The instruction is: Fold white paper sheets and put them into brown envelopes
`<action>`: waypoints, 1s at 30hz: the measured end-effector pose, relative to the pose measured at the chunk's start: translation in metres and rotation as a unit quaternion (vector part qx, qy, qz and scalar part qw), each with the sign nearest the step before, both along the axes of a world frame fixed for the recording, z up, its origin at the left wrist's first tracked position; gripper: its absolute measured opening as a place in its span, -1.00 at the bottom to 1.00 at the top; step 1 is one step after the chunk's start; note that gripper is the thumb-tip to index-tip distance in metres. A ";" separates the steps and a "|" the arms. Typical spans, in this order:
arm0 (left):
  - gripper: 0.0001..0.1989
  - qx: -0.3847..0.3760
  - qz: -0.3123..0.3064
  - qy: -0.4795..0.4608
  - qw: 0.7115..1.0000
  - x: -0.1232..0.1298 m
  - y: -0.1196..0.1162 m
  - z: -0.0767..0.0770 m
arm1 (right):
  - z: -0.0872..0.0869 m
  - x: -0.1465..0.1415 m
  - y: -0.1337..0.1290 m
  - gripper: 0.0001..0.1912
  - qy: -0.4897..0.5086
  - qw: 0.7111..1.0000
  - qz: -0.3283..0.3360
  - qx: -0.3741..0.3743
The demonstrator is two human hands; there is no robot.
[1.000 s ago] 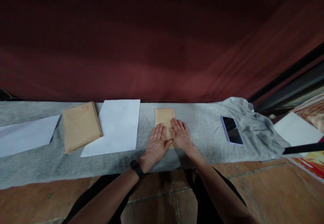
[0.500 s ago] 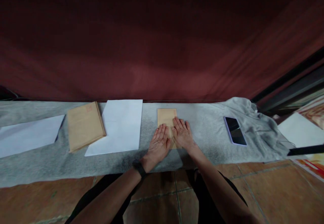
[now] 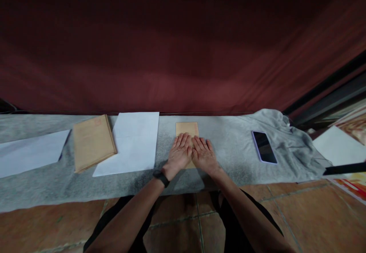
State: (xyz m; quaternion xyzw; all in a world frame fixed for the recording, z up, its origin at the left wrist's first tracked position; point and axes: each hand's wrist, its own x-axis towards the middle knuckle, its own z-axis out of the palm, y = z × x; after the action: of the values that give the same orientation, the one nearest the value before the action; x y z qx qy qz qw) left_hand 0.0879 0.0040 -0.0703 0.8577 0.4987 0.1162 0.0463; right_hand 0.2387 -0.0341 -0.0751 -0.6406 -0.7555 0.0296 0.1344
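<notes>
Left hand: lying flat, ungrasping, sliding higher
Right hand: likewise, slipping lower
Envelope: lying beneath; I'm watching smoothing, apparently

A deep red backdrop fills the far side, fabric by its faint diagonal creases, and it sinks almost to black towards the top. Against its foot runs a long, narrow table under a grey cloth — rumpled over at the right end. Below I see terracotta floor tiles with pale grout lines. Dark bars slant in at the right — the light's dim and patchy all round.
</notes>
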 end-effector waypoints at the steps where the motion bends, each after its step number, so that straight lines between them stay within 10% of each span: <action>1: -0.41 -0.003 -0.008 0.005 1.000 0.000 0.002 0.001 | 0.000 0.000 -0.001 -0.44 -0.002 1.000 0.005 0.001; 30: -0.26 0.004 0.080 0.033 0.996 -0.011 -0.004 -0.002 | -0.007 0.006 -0.014 -0.44 0.004 0.997 -0.035 0.071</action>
State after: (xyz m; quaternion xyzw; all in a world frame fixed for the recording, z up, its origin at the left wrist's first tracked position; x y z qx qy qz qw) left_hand 0.0771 -0.0004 -0.0723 0.8187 0.5664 0.0930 0.0172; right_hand 0.2446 -0.0480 -0.0825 -0.6556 -0.7320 -0.0261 0.1833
